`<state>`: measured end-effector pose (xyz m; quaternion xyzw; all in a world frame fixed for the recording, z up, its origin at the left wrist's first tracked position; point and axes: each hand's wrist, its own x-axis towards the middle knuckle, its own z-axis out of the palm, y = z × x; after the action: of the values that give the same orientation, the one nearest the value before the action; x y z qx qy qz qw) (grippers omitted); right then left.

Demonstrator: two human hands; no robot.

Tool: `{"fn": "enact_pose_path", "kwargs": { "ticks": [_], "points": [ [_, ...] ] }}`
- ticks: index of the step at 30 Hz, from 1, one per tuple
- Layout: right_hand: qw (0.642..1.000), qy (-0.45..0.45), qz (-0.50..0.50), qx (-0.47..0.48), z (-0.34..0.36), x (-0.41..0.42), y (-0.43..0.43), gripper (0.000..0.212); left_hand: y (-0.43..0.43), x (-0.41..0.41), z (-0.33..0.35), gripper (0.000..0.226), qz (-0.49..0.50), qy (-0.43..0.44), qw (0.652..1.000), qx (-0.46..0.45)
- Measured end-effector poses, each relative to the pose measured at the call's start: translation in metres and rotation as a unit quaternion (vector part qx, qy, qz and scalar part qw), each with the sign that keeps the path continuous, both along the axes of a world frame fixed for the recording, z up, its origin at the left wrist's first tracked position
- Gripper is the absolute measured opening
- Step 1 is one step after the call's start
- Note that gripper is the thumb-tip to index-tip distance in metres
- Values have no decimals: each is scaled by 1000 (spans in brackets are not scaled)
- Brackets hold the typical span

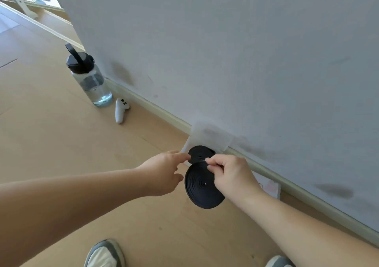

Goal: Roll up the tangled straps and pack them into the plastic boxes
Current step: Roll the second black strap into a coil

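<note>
A black strap wound into a flat coil (202, 186) hangs in the air above the wooden floor. My right hand (229, 174) pinches the coil's upper edge, fingers curled round it. A second black rolled strap (200, 152) lies in a clear plastic box (213, 136) that stands against the wall's baseboard. My left hand (164, 172) reaches toward the gap between the two coils, with its fingertips at the strap's thin edge; whether it holds anything is unclear.
A water bottle (90, 78) with a black lid stands by the wall at the left, and a white controller (121, 110) lies beside it. Another clear box (270, 186) sits by the baseboard behind my right hand. My two shoes (104, 253) show at the bottom.
</note>
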<state>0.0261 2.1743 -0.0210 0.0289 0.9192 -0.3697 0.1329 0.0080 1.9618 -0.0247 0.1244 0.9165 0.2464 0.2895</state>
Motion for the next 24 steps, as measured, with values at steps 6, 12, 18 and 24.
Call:
{"fn": "enact_pose_path", "kwargs": {
  "ticks": [6,12,18,24],
  "points": [
    [999,-33,0,41,-81,-48,12,21,10,-40,-110,55,-137,56,985,-89],
    [988,-19,-150,-27,-134,-80,33,15,17,-68,-196,38,-139,144,970,-137],
    [961,3,-258,-101,-159,-70,28,16,21,-36,-223,10,-50,225,972,-55],
    [976,-17,-205,-73,-174,-65,18,16,11,8,-215,13,-54,235,970,-30]
  ]
}}
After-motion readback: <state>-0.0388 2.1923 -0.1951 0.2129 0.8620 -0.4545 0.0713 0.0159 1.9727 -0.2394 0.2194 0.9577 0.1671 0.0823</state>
